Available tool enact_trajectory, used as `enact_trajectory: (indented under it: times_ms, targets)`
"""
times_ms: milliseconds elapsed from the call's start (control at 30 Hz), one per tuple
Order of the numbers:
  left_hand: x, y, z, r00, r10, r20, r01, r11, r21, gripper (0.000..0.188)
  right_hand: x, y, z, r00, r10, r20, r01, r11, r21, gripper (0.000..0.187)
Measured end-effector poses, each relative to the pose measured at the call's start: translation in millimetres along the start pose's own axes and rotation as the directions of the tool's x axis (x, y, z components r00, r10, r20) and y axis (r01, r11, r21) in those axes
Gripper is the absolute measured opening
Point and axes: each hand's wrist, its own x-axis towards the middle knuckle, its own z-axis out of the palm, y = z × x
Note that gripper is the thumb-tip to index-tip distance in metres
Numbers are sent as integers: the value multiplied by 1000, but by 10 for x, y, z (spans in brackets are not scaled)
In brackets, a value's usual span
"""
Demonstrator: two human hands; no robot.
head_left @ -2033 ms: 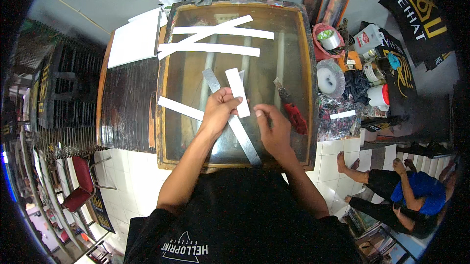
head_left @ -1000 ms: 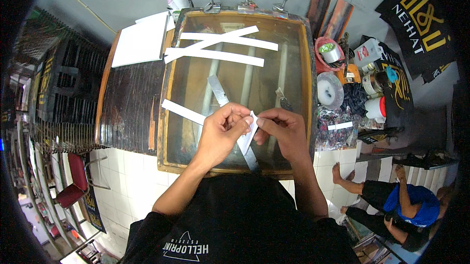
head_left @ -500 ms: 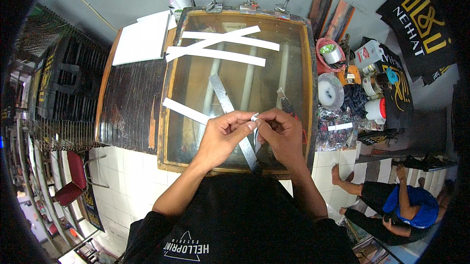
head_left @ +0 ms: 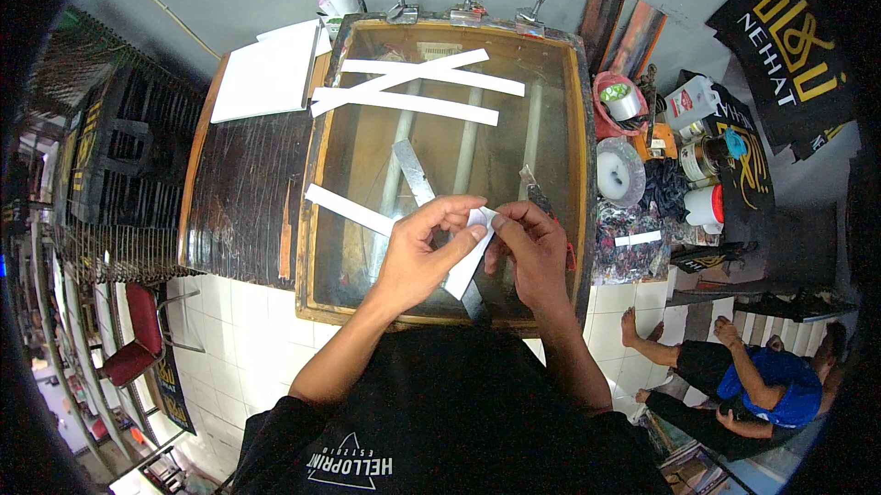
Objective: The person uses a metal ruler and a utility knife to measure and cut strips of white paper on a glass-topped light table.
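Note:
A short white strip (head_left: 466,271), paper-like or adhesive, hangs at a slant between my hands above a glass-topped, wood-framed table (head_left: 560,146). My left hand (head_left: 418,255) pinches its upper end between thumb and fingers. On the other side, my right hand (head_left: 534,252) pinches the same end by its corner. Beneath the hands lies a metal ruler (head_left: 413,172), partly covered by them. A cutter knife (head_left: 535,190) rests just beyond my right hand. To the left of my left hand is another white strip (head_left: 349,211), and three crossed white strips (head_left: 431,108) lie farther back.
White sheets (head_left: 264,77) are stacked at the back left on a dark wooden board (head_left: 243,183). Metal clamps (head_left: 468,7) line the far edge. Tubs, a tape roll (head_left: 622,102) and bottles crowd the right. A person in blue (head_left: 775,385) sits at lower right.
The white strip has turned and now shows its broad face, its lower end swung left over the ruler. My fingers have shifted slightly apart at its top. The seated person's arm has moved.

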Motion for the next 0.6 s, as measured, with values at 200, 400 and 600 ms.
enact_trajectory:
  times_ms: [200,400,600]
  targets:
    - [29,61,-43,999,-48,-9,48,999,12,35,-46,-121,116,989,-122,-79,96,956,-277,23]
    - [46,130,-95,995,-93,-21,92,994,-58,34,-70,-275,118,999,-40,-22,29,933,-358,35]
    - [36,90,-103,987,-153,-40,154,988,6,31,-18,-260,22,933,-353,65,292,640,-711,30]
